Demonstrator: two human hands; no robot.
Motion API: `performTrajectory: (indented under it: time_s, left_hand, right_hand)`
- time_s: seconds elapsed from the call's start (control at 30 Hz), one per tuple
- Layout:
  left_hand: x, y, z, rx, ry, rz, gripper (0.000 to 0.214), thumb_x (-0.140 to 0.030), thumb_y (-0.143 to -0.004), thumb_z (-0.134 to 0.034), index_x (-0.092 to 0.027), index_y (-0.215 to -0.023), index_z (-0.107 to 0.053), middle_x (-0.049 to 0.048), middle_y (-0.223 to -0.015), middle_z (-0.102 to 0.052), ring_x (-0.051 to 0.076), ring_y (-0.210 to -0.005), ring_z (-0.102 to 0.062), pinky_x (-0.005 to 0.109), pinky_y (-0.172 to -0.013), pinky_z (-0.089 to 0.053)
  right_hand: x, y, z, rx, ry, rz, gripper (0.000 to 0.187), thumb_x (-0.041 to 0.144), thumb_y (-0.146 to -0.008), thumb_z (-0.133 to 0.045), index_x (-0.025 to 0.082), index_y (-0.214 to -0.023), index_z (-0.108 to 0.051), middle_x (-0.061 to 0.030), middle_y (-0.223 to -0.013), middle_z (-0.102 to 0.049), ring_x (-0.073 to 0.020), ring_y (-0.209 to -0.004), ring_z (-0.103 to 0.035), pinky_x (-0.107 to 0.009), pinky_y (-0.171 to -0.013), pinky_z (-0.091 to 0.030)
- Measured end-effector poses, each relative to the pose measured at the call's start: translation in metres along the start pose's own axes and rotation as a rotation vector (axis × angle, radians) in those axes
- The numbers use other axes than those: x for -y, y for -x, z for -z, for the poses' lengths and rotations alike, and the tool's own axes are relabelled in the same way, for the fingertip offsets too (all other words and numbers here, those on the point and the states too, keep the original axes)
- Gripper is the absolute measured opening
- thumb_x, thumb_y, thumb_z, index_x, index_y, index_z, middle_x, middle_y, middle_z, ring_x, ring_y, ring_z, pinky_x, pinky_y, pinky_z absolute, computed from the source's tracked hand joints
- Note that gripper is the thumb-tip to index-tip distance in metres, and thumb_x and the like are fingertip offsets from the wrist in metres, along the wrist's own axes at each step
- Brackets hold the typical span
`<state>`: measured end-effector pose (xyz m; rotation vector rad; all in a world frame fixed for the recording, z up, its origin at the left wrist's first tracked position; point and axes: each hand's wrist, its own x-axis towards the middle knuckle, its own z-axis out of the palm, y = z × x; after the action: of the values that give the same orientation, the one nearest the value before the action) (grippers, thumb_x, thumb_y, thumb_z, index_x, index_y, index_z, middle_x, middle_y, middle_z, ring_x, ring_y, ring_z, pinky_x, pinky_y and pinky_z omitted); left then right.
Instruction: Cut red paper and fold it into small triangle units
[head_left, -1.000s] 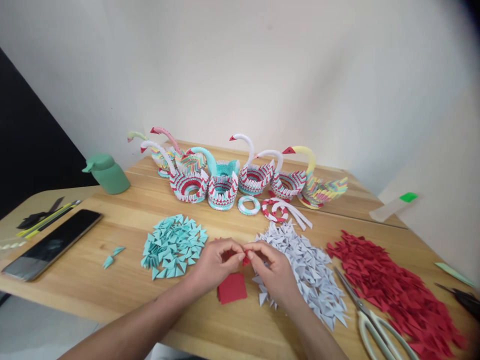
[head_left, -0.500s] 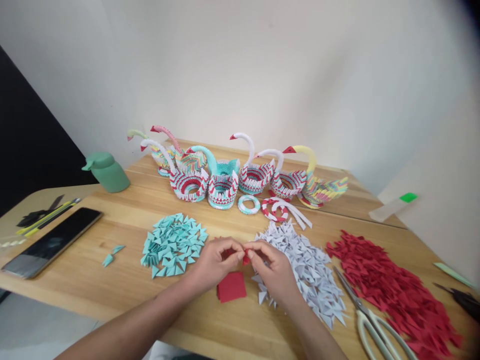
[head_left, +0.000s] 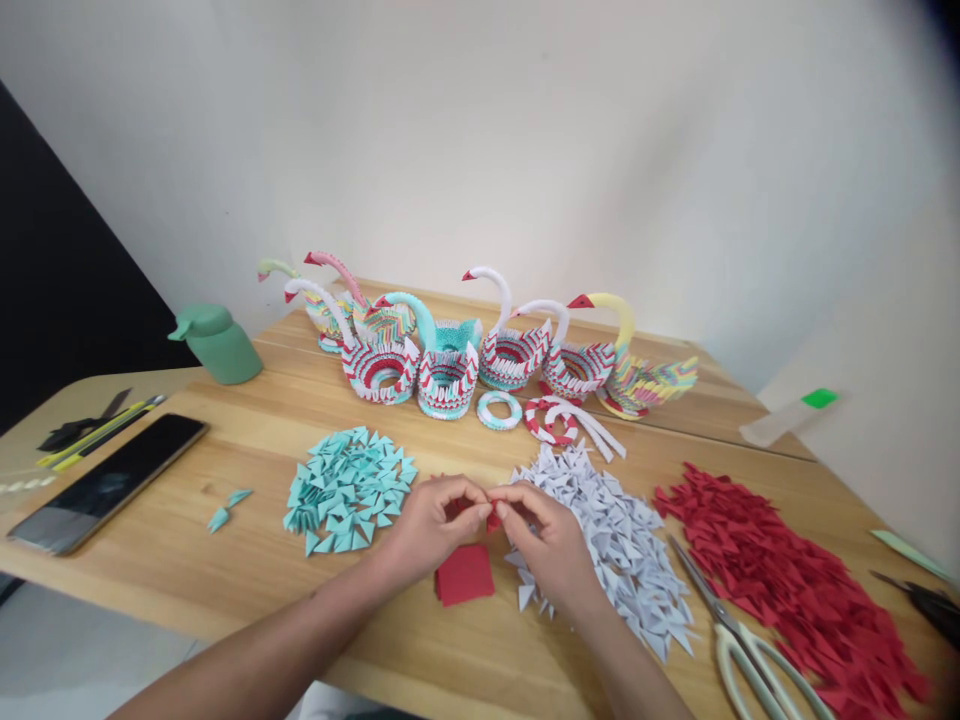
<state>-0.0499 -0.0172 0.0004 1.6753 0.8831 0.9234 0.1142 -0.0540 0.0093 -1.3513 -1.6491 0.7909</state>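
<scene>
Head view: the left hand [head_left: 433, 520] and right hand [head_left: 546, 535] pinch a small red folded paper piece [head_left: 492, 519] between their fingertips (light, flimsy, crease-prone, best gripped by its edges), above a red paper square [head_left: 465, 574].

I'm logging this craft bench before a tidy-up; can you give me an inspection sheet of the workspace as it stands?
Surface: wooden table, light planks.
Job's things: small red paper piece pinched between both hands; red paper square lying beneath them; piles of folded triangles: teal pile, white pile, red pile.
Clutter: row of paper swans, two paper rings, scissors, phone, green container, pens.
Grippers: left hand and right hand, fingertips closed on the red piece.
Cables: nothing seen.
Surroundings: plain pale wall; dark area at left.
</scene>
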Motion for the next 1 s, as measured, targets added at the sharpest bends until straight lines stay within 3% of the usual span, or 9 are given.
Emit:
performTrajectory:
  time_s: [0.43, 0.67, 0.87, 1.0]
  left_hand:
    - [-0.0009, -0.0002, -0.0016, -0.013, 0.051, 0.043, 0.015, -0.025, -0.078, -0.059, -0.013, -0.071, -0.063, 0.0032, -0.067, -0.064, 0.012, -0.062, -0.053, 0.022, -0.060, -0.040]
    - [0.0035, -0.0025, -0.0025, -0.010, 0.269, 0.134, 0.020, -0.027, -0.072, -0.068, -0.014, -0.084, -0.057, 0.0038, -0.074, -0.066, 0.014, -0.068, -0.059, 0.023, -0.063, -0.045]
    - [0.0028, -0.0028, -0.0019, 0.085, 0.417, 0.267, 0.034, -0.043, -0.070, -0.070, -0.014, -0.083, -0.058, -0.0020, -0.056, -0.059, 0.007, -0.042, -0.047, 0.017, -0.038, -0.036]
    - [0.0050, -0.0046, 0.0008, 0.117, 0.589, 0.351, 0.038, -0.045, -0.065, -0.075, -0.014, -0.075, -0.055, -0.0017, -0.051, -0.059, 0.007, -0.039, -0.048, 0.016, -0.037, -0.037]
  right_hand:
    - [0.0001, 0.0000, -0.0009, 0.005, -0.013, -0.002, 0.017, 0.021, -0.085, -0.052, 0.020, -0.088, -0.068, -0.0015, -0.079, -0.065, -0.0154, -0.074, -0.060, -0.024, -0.067, -0.044]
    - [-0.0006, 0.0016, -0.0008, -0.021, -0.051, -0.014, 0.018, 0.022, -0.085, -0.052, 0.021, -0.092, -0.068, -0.0023, -0.080, -0.067, -0.0159, -0.074, -0.062, -0.024, -0.067, -0.047]
    - [0.0030, 0.0016, 0.0004, -0.080, -0.052, 0.001, 0.017, 0.024, -0.085, -0.053, 0.020, -0.090, -0.069, -0.0034, -0.080, -0.066, -0.0165, -0.072, -0.062, -0.025, -0.066, -0.047]
    - [0.0025, 0.0016, -0.0007, -0.061, -0.064, 0.002, 0.017, 0.026, -0.085, -0.054, 0.020, -0.090, -0.069, -0.0033, -0.078, -0.066, -0.0162, -0.070, -0.060, -0.025, -0.064, -0.047]
